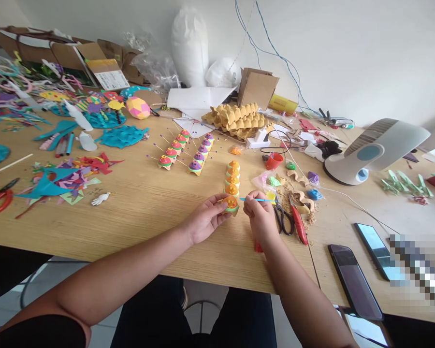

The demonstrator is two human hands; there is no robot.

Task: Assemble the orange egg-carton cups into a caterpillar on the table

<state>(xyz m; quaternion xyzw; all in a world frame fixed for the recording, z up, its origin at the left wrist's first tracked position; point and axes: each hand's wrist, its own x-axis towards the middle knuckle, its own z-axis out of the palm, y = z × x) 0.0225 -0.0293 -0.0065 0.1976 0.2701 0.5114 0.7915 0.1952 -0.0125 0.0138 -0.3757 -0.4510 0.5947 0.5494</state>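
My left hand grips the near end of a strip of egg-carton cups, covered in orange with green lower edges and small raised decorations. The strip points away from me on the table. In a pinch, my right hand has a thin blue stick-like tool, its tip close to the nearest orange cup; I cannot tell whether it touches. Farther back stand two similar strips, one red and green, one purple, both with pins sticking out.
Black-handled scissors and a red-handled cutter lie right of my right hand. A red cup, a white fan and a phone are further right. Stacked egg cartons sit behind; paper scraps lie left.
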